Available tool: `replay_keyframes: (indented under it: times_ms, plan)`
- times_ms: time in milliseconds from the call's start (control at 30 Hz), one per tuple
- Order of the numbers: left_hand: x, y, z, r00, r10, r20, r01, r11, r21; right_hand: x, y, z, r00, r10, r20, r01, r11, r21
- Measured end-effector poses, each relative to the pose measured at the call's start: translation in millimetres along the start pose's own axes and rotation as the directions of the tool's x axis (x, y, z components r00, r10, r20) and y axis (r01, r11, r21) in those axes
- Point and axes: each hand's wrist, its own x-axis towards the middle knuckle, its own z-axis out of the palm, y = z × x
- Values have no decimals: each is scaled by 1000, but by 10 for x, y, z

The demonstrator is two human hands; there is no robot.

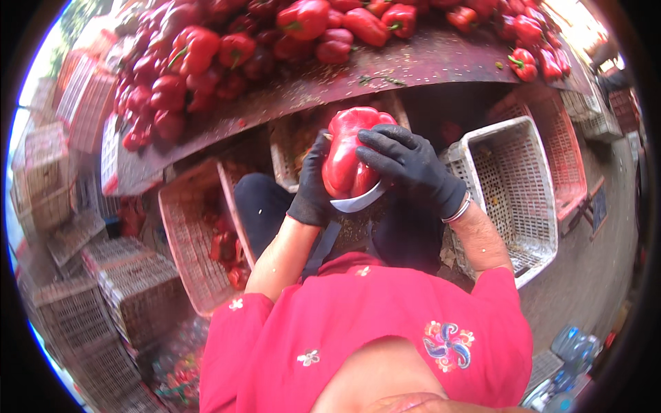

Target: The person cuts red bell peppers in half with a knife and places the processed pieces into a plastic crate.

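Note:
A large, glossy red bell pepper (pixel 347 160) is held between my two hands, in front of my knees and below the table's near edge. My left hand (pixel 315 180), in a dark glove, grips its left side, with the thumb near the top. From the right, the gloved fingers of my right hand (pixel 410 160) lie across the pepper's upper side. A pale, curved strip (pixel 360 200) runs under the pepper's near end, close to my right palm; what it is and what holds it cannot be told. My palms are partly hidden.
Red bell peppers (pixel 193 49) are heaped on the table (pixel 434 59), among scattered pale seeds. A pink plastic crate (pixel 188 248) with red pieces stands left; a white crate (pixel 508 196) stands right. Crates (pixel 77 310) are stacked farther left. Large plastic bottles (pixel 570 343) lie lower right.

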Motion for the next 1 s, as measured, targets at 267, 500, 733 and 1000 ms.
replay_keyframes:
  times_ms: [267,500,733,1000]
  plan:
    - [-690,196,-493,689,715,119,-506,356,786,-122,-683,434,609,741,282,-781,499,375]
    - [-654,313,-621,401,874,274,-445,-75,892,-185,-789,1056,572,658,489,-807,344,481]
    - [-760,697,-634,440,874,205,-642,147,752,-562,-945,1018,495,734,466,-765,114,634]
    - [-847,327,-590,637,757,142,-544,311,779,340,-499,961,686,414,598,-498,-332,801]
